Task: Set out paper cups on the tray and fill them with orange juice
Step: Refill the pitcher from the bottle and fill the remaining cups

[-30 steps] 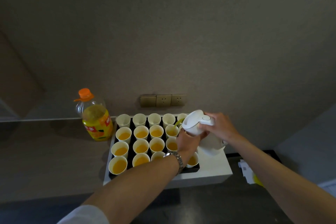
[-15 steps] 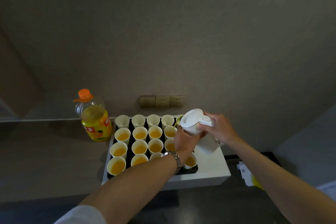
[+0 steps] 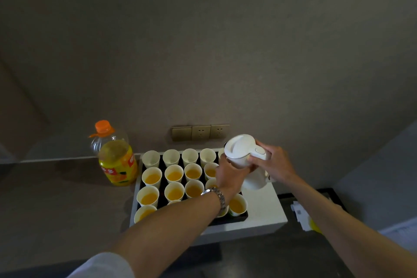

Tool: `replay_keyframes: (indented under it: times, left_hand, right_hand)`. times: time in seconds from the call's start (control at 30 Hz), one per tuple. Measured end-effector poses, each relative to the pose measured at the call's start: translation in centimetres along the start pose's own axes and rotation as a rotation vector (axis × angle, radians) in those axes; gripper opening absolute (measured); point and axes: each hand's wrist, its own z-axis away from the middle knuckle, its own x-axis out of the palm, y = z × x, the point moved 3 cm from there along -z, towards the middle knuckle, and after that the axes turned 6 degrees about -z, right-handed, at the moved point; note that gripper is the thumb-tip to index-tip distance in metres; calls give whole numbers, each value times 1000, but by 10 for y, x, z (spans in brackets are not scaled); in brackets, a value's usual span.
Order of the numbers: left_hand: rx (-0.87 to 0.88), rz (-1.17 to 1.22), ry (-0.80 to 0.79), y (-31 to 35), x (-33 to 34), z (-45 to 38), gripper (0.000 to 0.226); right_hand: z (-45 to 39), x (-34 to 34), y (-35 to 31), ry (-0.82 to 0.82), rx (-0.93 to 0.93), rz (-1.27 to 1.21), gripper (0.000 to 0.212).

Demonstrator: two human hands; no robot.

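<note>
Pitcher (image 3: 242, 153) now tipped nearer level than a second ago, right hand (image 3: 274, 163) grasping its handle, left hand (image 3: 230, 177) cupping beneath, far-row paper cups (image 3: 171, 157) unfilled beyond the fingertips

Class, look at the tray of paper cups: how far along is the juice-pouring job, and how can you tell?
Done: cups fill the black tray, and the front three rows hold orange juice. In hand: both hands grip the tilted white jug, right hand at its handle, left hand under its body, at the back right corner. Left: the visible back-row cups look empty.
</note>
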Motion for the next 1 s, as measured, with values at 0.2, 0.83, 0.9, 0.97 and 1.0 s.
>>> replay_keyframes:
  times: [0.2,0.83,0.9,0.97,1.0]
  left_hand:
    - [4,-22,-39,6,4,-7,101]
    - [11,58,-4,3,55,12,95]
    - [-8,72,-3,1,62,14,94]
    - [-11,72,4,-1,68,14,94]
    - [-17,74,6,-2,70,14,93]
  right_hand:
    - [1,-7,5,22,37,-19,70]
    - [3,-36,53,-24,18,25,69]
    - [0,-38,56,-42,9,13,68]
    - [-2,-41,60,-65,9,7,69]
    - [-4,-42,62,-72,10,11,69]
